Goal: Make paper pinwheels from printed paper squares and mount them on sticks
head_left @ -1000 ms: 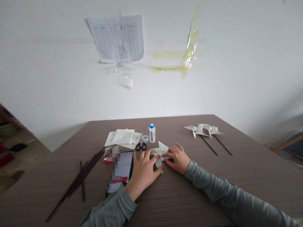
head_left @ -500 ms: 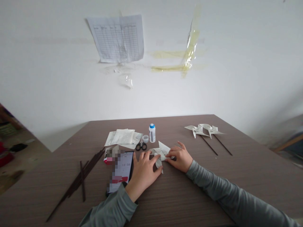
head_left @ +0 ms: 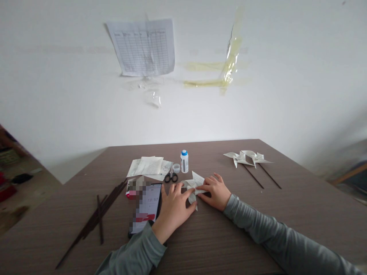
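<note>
A pinwheel folded from printed paper (head_left: pixel 197 177) lies on the table between my hands. My left hand (head_left: pixel 173 204) holds its left and lower blades down, thumb and fingers spread over the paper. From the right, my right hand (head_left: pixel 216 193) has its thumb and index finger pressed together at the pinwheel's middle. My fingers cover part of the centre, so what lies under the fingertips is hidden. Beyond the left hand are a pair of black-handled scissors (head_left: pixel 171 177), a small clear round container (head_left: pixel 176 168) and a white bottle with a blue cap (head_left: pixel 184 162).
Two finished-looking pinwheels on dark sticks (head_left: pixel 243 158) lie at the back right. Stacked paper sheets (head_left: pixel 150 167) sit at the back left. A phone (head_left: pixel 147 206) showing a timer lies beside my left forearm, near a small red box (head_left: pixel 132 194). Several dark sticks (head_left: pixel 97 217) lie farther left.
My right hand has shifted slightly left, bringing its fingertips closer to the pinwheel's centre. The left hand has stayed in place.
</note>
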Motion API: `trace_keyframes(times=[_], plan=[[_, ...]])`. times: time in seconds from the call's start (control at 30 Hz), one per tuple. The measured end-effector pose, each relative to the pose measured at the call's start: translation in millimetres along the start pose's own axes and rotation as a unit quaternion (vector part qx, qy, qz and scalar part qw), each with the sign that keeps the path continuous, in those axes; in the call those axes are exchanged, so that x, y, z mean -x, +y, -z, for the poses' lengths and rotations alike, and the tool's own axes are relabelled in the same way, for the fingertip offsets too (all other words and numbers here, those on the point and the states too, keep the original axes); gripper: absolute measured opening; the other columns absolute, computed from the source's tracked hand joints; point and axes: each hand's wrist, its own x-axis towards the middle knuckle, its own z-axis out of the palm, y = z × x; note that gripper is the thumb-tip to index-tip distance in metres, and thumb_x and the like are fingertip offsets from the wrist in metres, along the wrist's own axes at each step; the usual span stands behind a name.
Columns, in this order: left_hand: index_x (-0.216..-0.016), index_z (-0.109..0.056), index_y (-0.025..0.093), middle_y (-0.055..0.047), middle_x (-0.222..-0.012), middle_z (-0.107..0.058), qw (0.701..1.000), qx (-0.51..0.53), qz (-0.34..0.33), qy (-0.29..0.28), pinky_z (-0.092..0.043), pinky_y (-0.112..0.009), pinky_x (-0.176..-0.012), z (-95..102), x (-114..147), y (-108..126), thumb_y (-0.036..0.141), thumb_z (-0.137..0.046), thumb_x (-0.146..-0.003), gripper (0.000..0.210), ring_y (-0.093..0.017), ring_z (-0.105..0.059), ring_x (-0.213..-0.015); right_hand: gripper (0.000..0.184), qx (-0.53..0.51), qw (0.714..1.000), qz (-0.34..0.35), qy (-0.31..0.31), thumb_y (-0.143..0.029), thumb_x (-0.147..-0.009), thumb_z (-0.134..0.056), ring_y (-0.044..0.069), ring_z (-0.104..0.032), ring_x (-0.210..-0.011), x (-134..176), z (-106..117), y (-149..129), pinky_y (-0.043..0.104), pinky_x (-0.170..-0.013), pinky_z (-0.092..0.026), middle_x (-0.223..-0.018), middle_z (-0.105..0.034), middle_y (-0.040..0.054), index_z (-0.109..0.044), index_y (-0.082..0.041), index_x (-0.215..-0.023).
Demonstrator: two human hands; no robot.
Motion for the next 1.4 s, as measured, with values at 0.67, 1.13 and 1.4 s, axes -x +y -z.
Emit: trace_keyframes(times=[0.67,1.13,1.4], plan=[[-0.17,-0.09,0.045,-0.016,-0.18,-0.083,1.0,-0.007,-0.006,0.012,-0.044,-0.09,-0.151,-6.2,-0.6,-3.0,0.042,-0.089,-0.115,0.056,-0.053,-0.07,-0.171,0.033,-0.023,1.0,-0.006,-0.004,-0.031,-0.124,-0.076,0.035,-0.086,-0.122,-0.9,1.0,3.3,0.077,-0.149,-0.048,-0.119,-0.094,0.0101,-0.103,-0.035,-0.142],[-0.166,-0.093,0.043,-0.016,-0.177,-0.082,1.0,0.008,-0.01,0.001,-0.041,-0.093,-0.152,5.6,-2.5,-1.5,0.045,-0.094,-0.11,0.056,-0.054,-0.07,-0.17,0.029,-0.004,1.0,0.002,-0.007,-0.036,-0.121,-0.081,0.038,-0.085,-0.122,-1.6,7.1,-7.0,0.071,-0.142,-0.055,-0.119,-0.093,0.012,-0.104,-0.037,-0.139],[-0.169,-0.091,0.044,-0.016,-0.177,-0.083,1.0,0.001,-0.006,0.02,-0.042,-0.089,-0.152,-4.1,0.7,-3.4,0.045,-0.09,-0.113,0.056,-0.052,-0.068,-0.17,0.028,-0.009,1.0,-0.015,-0.003,-0.034,-0.124,-0.081,0.035,-0.086,-0.122,0.4,3.5,-3.0,0.069,-0.145,-0.052,-0.117,-0.092,0.0084,-0.104,-0.038,-0.138]])
